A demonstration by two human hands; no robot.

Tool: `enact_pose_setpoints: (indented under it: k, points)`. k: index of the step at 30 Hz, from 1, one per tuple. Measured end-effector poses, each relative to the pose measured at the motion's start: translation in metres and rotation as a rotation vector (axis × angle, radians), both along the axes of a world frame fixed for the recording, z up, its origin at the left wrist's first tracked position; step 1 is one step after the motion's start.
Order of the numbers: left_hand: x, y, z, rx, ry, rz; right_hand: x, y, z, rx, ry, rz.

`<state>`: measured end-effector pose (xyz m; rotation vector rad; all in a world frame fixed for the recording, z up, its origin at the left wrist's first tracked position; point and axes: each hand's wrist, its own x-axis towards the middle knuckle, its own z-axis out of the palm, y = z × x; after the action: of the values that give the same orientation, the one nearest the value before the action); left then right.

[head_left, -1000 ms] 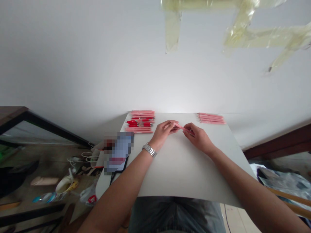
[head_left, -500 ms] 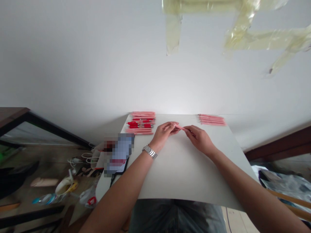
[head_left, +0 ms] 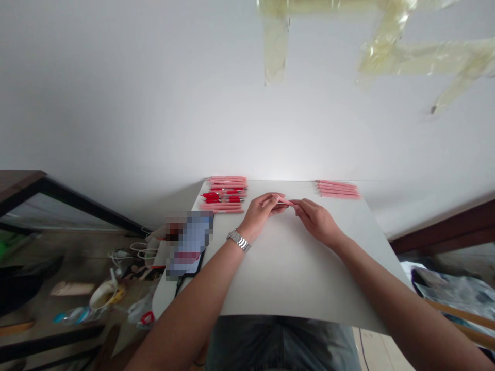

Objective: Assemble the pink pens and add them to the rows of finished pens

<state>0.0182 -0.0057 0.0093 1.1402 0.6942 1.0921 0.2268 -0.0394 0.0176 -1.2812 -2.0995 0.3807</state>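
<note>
One flat, white, rectangular surface [head_left: 294,273] lies beneath the bare left hand [head_left: 260,214] and bare right hand [head_left: 316,220], both pinching a slim, pink, pen-like stick [head_left: 285,201]. Expect light, stiff handling, probably smooth and slightly slippery; grip near each end. The stick spans between both hands' fingertips.

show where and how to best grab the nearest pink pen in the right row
Likely best pinched mid-barrel, from the near side: the nearest pink pen lies flat, crosswise, its near edge exposed, with the other pink pens close behind.
</note>
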Motion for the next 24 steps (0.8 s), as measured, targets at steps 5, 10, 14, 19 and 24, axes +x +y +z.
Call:
enact_pose_setpoints:
  k: [5, 10, 14, 19, 24]
  points:
    - [0.0002, 0.0005, -0.0023, -0.021, -0.016, -0.005, 0.0009, 0.0010, -0.0025, 0.009, 0.020, -0.027]
    - [0.0007, 0.0004, -0.0031, -0.015, 0.001, -0.009, 0.0023, 0.0011, -0.0062, -0.048, 0.025, -0.041]
    - [0.0008, 0.0000, -0.0017, -0.024, -0.002, -0.009, 0.0008, 0.0004, -0.0043, -0.064, 0.029, -0.041]
    - [0.0008, -0.0013, 0.0013, -0.007, -0.012, -0.009, -0.0023, 0.0001, -0.0007, -0.004, 0.026, 0.015]
    - [0.0001, 0.0009, 0.0007, -0.049, -0.034, 0.025, -0.0006, 0.0012, -0.0034, -0.014, 0.045, -0.024]
